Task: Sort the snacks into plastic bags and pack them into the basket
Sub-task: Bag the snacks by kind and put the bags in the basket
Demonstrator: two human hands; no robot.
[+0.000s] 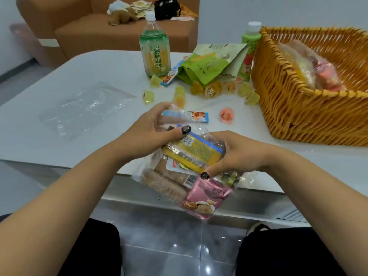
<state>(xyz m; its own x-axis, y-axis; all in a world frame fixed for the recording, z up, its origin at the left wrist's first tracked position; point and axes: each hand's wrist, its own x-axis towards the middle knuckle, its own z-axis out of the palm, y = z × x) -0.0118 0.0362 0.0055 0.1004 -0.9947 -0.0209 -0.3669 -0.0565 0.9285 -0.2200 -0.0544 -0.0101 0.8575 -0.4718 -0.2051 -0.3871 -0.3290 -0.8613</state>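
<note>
Bagging step in hand: we judge one plastic bag is being filled or closed; next comes sealing it and moving it to the basket.

Left to right: an unused plastic bag lies flat on the table; our left hand grips the filled bag's mouth, our right hand clasps the yellow packet inside; the basket stands right, one packed bag within.

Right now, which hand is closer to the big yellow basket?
The right hand. It grips the filled plastic bag just below and left of the basket. The left hand holds the bag's top, farther left of the basket.
</note>
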